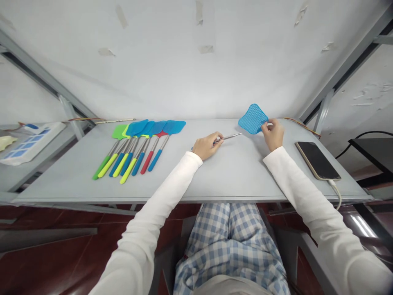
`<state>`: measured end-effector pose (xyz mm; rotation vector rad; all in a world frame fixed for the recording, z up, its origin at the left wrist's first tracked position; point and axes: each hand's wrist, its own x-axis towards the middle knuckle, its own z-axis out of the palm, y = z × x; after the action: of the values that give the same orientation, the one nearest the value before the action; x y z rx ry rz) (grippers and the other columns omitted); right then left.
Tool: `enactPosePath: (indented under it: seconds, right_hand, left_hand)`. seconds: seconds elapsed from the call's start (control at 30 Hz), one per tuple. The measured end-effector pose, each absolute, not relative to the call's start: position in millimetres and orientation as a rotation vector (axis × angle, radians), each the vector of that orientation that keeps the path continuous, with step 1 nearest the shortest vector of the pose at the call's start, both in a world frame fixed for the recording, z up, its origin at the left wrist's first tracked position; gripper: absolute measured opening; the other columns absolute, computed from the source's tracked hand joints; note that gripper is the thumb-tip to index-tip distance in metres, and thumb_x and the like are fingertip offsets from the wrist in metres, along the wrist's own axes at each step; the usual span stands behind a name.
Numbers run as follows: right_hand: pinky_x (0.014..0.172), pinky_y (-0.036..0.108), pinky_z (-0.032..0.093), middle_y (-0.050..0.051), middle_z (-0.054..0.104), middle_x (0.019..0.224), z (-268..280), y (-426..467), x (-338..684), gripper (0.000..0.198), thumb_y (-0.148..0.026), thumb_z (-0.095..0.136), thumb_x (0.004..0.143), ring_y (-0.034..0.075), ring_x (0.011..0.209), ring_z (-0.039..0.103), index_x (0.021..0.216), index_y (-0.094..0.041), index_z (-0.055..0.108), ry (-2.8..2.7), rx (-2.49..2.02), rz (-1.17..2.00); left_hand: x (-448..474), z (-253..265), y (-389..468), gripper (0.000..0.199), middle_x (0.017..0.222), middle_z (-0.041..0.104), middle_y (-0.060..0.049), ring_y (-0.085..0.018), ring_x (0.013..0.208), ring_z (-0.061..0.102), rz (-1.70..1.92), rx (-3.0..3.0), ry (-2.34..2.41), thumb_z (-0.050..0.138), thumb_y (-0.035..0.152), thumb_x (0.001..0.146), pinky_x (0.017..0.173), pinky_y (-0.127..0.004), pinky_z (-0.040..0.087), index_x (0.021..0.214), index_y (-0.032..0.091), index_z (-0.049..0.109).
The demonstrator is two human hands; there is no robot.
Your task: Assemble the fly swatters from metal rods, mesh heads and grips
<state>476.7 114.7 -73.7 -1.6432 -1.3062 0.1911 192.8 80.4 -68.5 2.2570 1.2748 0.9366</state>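
My left hand is closed around a metal fly swatter rod, whose thin tip points right. A bit of blue handle peeks out behind that hand. In my right hand, the fingers pinch the lower right edge of a blue mesh fly swatter head, tilted up above the table. The rod's tip lies just short of the mesh head, and the two look apart. To the left, several fly swatters lie fanned in an overlapping row, with blue, green, yellow and red heads and handles.
The grey table meets a white wall at its back. A phone with a charging cable lies at the right. A white power strip sits on a neighbouring surface at far left. Metal frame posts stand at both sides.
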Motion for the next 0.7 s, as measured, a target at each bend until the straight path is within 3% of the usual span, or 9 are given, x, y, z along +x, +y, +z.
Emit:
enactPosePath:
  seconds: [0.13,0.27,0.43,0.7]
  right_hand:
    - [0.072,0.029,0.055,-0.003,0.057,0.058,-77.9,110.2,454.0,0.018,-0.029,0.063,0.085,0.014,0.065,0.065,0.071,-0.021,0.054,-0.941,-1.268,0.947]
    - [0.086,0.025,0.058,-0.001,0.068,0.074,-81.4,103.3,435.9,0.013,-0.018,0.072,0.077,0.012,0.081,0.07,0.075,-0.021,0.059,-0.768,-0.992,1.346]
    - [0.097,0.026,0.056,-0.002,0.073,0.086,-82.3,102.4,434.4,0.016,-0.013,0.073,0.074,0.012,0.089,0.071,0.078,-0.022,0.06,-0.76,-0.905,1.391]
    - [0.096,0.028,0.056,-0.005,0.071,0.08,-89.5,102.9,432.1,0.023,-0.013,0.079,0.068,0.011,0.085,0.071,0.08,-0.023,0.063,-0.732,-0.866,1.378]
  left_hand:
    - [196.4,-77.8,83.1,0.02,0.098,0.07,-0.003,-0.02,0.088,0.063,0.863,2.378,1.292,0.054,0.04,0.092,0.072,-0.027,0.038,0.103,0.029,0.066]
    - [197.4,-82.4,86.7,0.02,0.097,0.07,-0.003,-0.021,0.089,0.063,0.891,2.337,1.296,0.055,0.041,0.091,0.073,-0.027,0.039,0.102,0.03,0.067]
    - [197.2,-82.6,87.5,0.017,0.091,0.069,-0.002,-0.021,0.085,0.062,0.952,2.244,1.339,0.059,0.039,0.089,0.074,-0.027,0.039,0.1,0.03,0.068]
    - [199.0,-82.6,85.6,0.015,0.092,0.069,-0.003,-0.021,0.085,0.062,0.989,2.214,1.364,0.058,0.038,0.09,0.074,-0.028,0.038,0.098,0.029,0.067]
